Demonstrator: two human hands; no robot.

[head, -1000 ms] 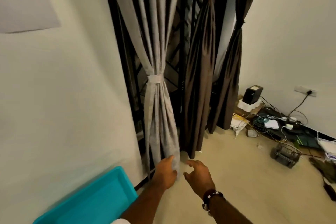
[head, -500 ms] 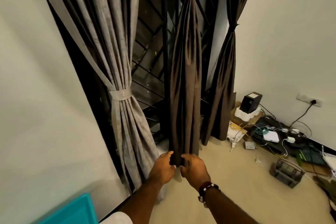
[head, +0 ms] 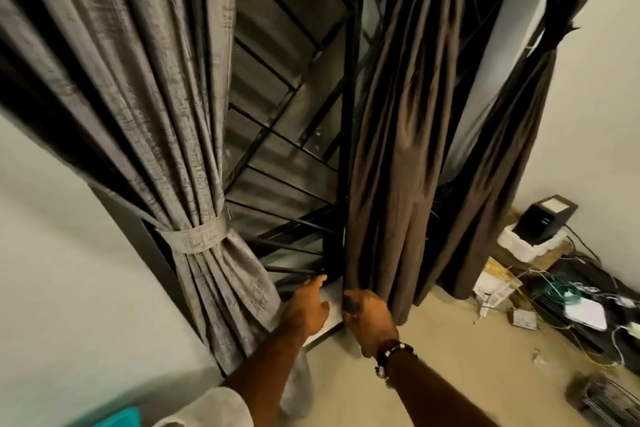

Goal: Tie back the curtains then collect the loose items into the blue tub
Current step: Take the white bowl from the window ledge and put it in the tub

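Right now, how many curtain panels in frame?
3. Grey curtain on the left, tied with a band. Brown curtain in the middle, its lower edge gripped by the right hand. Dark brown curtain on the right, cinched high up. More may hang out of frame.

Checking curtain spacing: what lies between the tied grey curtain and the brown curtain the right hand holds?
In the head view, only the dark window grille shows between the grey curtain and brown curtain; the left hand reaches in low.

A tied curtain hangs left, two more curtains right, a window grille behind them. Boxes and cables lie right, against the wall.
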